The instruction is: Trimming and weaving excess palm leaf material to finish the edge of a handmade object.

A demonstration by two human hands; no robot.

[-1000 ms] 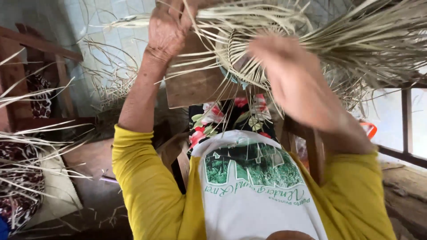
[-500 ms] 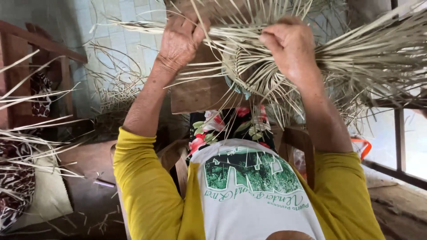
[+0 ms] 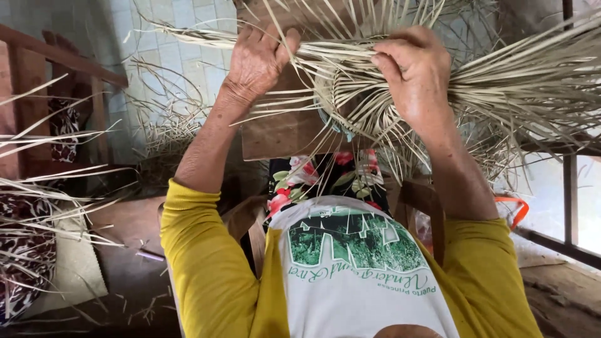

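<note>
A half-woven round piece of pale straw [image 3: 350,94] rests on a wooden block [image 3: 282,134] in front of me, with long loose strands fanning out to the right and up. My left hand [image 3: 256,59] pinches a few strands at the upper left of the weave. My right hand [image 3: 413,75] grips a thick bundle of strands on the right side. Both arms wear yellow sleeves.
Loose straw strands [image 3: 44,188] stick in from the left over a patterned cushion [image 3: 25,250]. A pile of straw [image 3: 169,131] lies by the tiled wall [image 3: 188,37]. A wooden chair frame [image 3: 44,75] stands at left. A window frame [image 3: 570,188] is at right.
Both hands have shifted lower in view and closer to the weave. My right hand has closed around the right-hand bundle. My left hand moved right along the strands.
</note>
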